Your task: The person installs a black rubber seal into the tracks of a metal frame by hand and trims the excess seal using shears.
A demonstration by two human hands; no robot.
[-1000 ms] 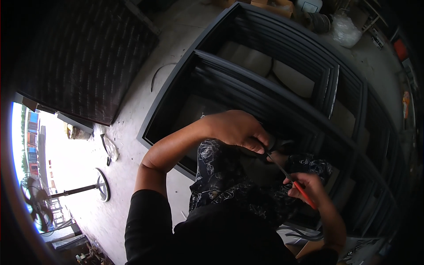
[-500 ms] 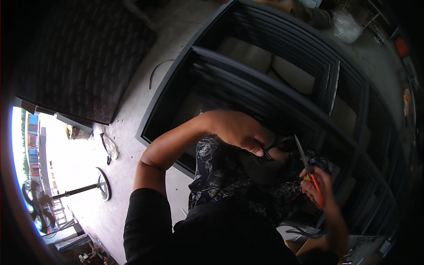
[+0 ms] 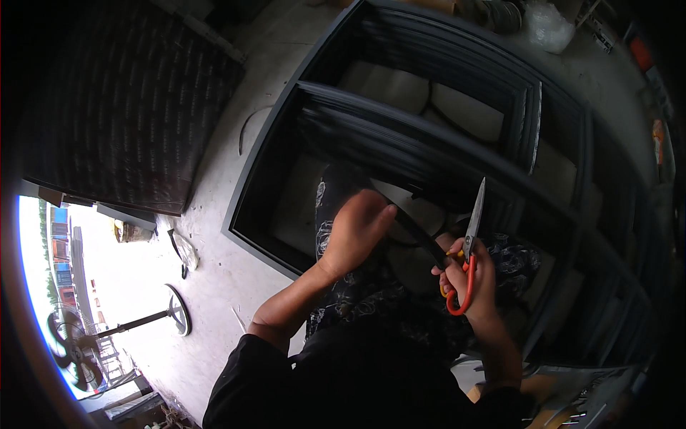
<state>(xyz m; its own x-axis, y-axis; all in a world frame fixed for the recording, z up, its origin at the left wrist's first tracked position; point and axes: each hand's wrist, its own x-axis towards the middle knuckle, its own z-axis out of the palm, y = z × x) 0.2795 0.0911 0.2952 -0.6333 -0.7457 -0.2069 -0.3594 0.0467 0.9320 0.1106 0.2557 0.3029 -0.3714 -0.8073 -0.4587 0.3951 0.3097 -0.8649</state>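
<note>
A thin black strip (image 3: 418,230) runs between my two hands above my lap. At its upper left end my left hand (image 3: 357,232) is closed round it, the thumb on top. My right hand (image 3: 480,279) grips a pair of scissors (image 3: 474,214) with red-orange handles, blades pointing up and away from me. Its thumb and fingers also pinch the strip's lower right end. The blades stand apart from the strip and look closed. Below lies the black trouser cloth (image 3: 511,268) with white flower outlines, over my legs inside the dark grey frames (image 3: 421,118).
Stacked grey rectangular frames with crossbars surround my legs and reach far right. A large dark patterned sheet (image 3: 121,107) lies at the upper left. On the left, a standing fan (image 3: 75,350) lies tilted in view near a bright opening. A clear plastic bundle (image 3: 549,27) sits far back.
My left hand has drawn back toward the left and turned, with the strip now stretched out. My right hand has come inward and up with the scissors and taken the strip's other end.
</note>
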